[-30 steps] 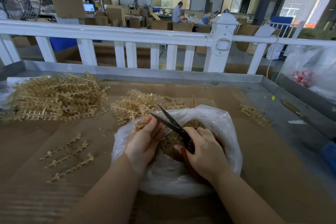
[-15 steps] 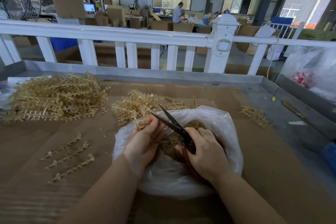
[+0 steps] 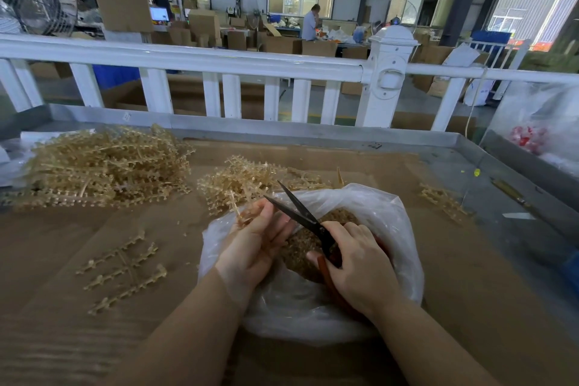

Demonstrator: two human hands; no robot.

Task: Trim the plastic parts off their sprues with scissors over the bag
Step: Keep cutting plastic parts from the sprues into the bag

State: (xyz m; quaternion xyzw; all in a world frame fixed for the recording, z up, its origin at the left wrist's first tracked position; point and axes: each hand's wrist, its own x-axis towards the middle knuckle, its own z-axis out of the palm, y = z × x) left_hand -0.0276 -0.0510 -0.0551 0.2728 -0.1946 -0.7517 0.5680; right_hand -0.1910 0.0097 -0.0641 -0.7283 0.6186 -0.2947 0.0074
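A clear plastic bag (image 3: 388,216) lies open on the brown table, with a heap of small tan trimmed parts (image 3: 341,216) inside. My left hand (image 3: 257,238) holds a tan sprue (image 3: 238,213) over the bag's left rim; most of the sprue is hidden by my fingers. My right hand (image 3: 360,260) grips the red handles of black scissors (image 3: 300,211). The blades stand open and point up and left, with the lower blade next to my left fingertips.
A big pile of tan sprues (image 3: 100,166) lies at the far left, a smaller pile (image 3: 250,180) just behind the bag. Three loose sprues (image 3: 125,266) lie near left, a few more (image 3: 445,200) at right. A white railing (image 3: 282,63) runs behind the table.
My hands and the scissors have stayed in nearly the same place over the bag. The blades remain open; my left fingers have shifted slightly on the sprue.
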